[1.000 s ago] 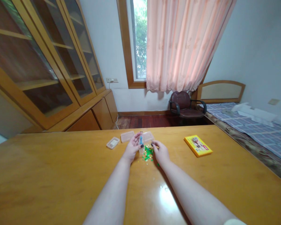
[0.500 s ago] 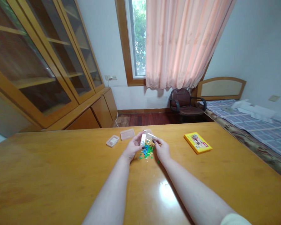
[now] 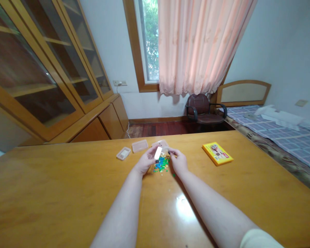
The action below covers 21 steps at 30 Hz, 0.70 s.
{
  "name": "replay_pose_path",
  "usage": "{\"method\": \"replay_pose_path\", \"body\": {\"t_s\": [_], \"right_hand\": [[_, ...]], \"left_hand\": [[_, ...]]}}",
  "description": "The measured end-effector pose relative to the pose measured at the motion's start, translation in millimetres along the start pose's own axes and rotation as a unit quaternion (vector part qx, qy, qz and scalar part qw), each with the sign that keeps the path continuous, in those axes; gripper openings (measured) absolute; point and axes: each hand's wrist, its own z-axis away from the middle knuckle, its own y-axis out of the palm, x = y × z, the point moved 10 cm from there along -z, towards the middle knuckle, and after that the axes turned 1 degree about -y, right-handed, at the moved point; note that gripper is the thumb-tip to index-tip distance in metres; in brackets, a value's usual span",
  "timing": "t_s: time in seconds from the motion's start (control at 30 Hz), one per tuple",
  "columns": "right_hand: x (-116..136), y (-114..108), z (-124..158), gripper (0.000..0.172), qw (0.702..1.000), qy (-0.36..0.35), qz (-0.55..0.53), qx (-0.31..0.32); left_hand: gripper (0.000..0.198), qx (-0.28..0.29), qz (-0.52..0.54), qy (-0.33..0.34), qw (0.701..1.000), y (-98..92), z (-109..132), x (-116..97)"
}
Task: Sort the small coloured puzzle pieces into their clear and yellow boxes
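Note:
My left hand (image 3: 145, 162) is closed on a small clear plastic bag (image 3: 165, 151) that has a bright white rectangular patch facing me. Its thumb lies along the near edge of the white patch. My right hand (image 3: 178, 160) pinches the right side of the bag between thumb and fingers. Below the bag, on the table, lies a loose pile of tiny building bricks (image 3: 162, 164), mostly blue and green with some pale yellow. A single green brick (image 3: 174, 175) lies apart, near my right wrist. Behind the bag a clear plastic tray (image 3: 160, 142) is partly hidden.
Left of my hands are a shallow clear box (image 3: 123, 154) holding something pale and a clear lid or tray (image 3: 140, 146). A yellow box (image 3: 217, 153) lies to the right on the wooden table (image 3: 67, 193). Beyond the far edge stands a brown armchair (image 3: 203, 108).
The white patch has tilted and shines brighter. My right hand has shifted slightly up along the bag. The whole view has moved a little; the boxes and bricks stay put.

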Motion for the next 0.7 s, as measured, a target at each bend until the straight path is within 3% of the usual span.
{"method": "replay_pose_path", "body": {"t_s": [0.17, 0.4, 0.53, 0.6, 0.7], "right_hand": [[23.6, 13.1, 9.0, 0.027, 0.996, -0.069, 0.021, 0.051], [46.2, 15.4, 16.8, 0.034, 0.982, -0.15, 0.072, 0.095], [67.7, 32.9, 30.1, 0.064, 0.952, -0.228, 0.108, 0.171], [67.1, 38.5, 31.6, 0.077, 0.948, -0.227, 0.128, 0.181], [56.7, 38.3, 26.7, 0.071, 0.956, -0.197, 0.15, 0.156]], "left_hand": [[0.083, -0.062, 0.041, 0.031, 0.997, -10.2, 2.1, -9.5], [0.078, -0.063, 0.057, 0.021, 0.996, -11.3, 3.6, -8.9], [0.085, -0.08, 0.042, 0.015, 0.996, -15.3, 3.8, -7.3], [0.085, -0.092, 0.047, 0.022, 0.994, -19.1, 4.0, -8.1], [0.08, -0.108, 0.065, 0.029, 0.992, -24.0, 3.6, -8.3]]}}
